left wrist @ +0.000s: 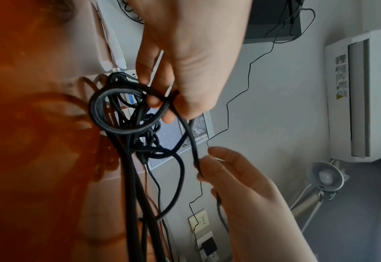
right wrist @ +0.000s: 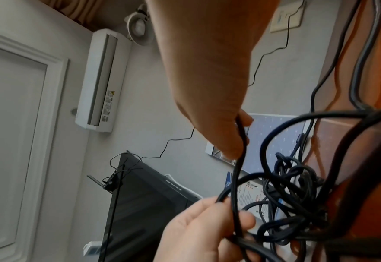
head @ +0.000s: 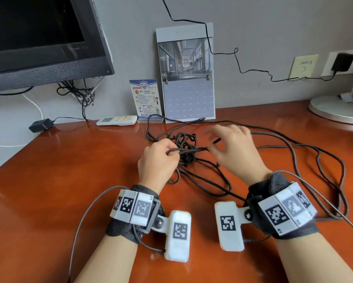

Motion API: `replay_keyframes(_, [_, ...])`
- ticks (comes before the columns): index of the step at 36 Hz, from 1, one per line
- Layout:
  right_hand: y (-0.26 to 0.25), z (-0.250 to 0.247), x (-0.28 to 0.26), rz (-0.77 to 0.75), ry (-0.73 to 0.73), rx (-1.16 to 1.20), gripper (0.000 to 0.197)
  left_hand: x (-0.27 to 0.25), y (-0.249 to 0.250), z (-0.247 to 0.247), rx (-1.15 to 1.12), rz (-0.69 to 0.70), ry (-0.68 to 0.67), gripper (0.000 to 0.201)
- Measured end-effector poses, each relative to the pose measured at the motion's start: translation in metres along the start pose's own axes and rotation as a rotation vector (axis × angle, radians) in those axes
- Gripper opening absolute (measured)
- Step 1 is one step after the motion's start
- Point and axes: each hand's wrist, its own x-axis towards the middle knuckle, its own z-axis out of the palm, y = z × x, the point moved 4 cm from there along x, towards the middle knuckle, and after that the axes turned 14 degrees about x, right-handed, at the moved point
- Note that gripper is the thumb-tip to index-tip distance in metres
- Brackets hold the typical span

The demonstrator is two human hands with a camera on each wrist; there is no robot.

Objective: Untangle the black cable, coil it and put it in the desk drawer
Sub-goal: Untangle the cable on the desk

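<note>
- Head view, left first: my left hand (head: 158, 160) grips a bundle of black cable (head: 273, 160) strands at the knot's 9 o'clock.
- Knot (head: 186, 146) sits mid-desk (head: 59, 180), between both hands.
- My right hand (head: 232, 148) pinches one strand at 3 o'clock.
- That strand runs 9-to-3, so the next pull goes toward 3; slack loops trail to 4 o'clock.

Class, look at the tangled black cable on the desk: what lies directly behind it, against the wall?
Behind the black cable stand a calendar and an information card on a card stack, beside a white remote. Both hands hide part of the knot.
</note>
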Motion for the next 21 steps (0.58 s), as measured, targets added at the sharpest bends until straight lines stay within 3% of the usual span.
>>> replay_keyframes(3, [-0.008, 0.011, -0.001, -0.011, -0.114, 0.025, 0.021, 0.0, 0.001, 0.002, -0.036, 0.016, -0.011, 0.013])
replay_keyframes(7, [-0.01, 0.012, -0.002, -0.006, -0.164, 0.128, 0.019, 0.0, 0.002, 0.002, -0.091, 0.04, -0.013, 0.017])
replay_keyframes(11, [-0.012, 0.013, -0.003, -0.018, -0.202, 0.071, 0.018, 0.0, 0.001, 0.005, -0.14, 0.04, -0.032, 0.018])
replay_keyframes(15, [-0.008, 0.006, -0.002, 0.014, -0.016, 0.104, 0.012, 0.001, 0.001, 0.005, -0.168, 0.025, -0.052, 0.025])
replay_keyframes(21, [0.001, -0.008, -0.001, 0.091, 0.275, 0.408, 0.011, 0.003, -0.003, 0.007, -0.248, 0.015, -0.034, 0.036])
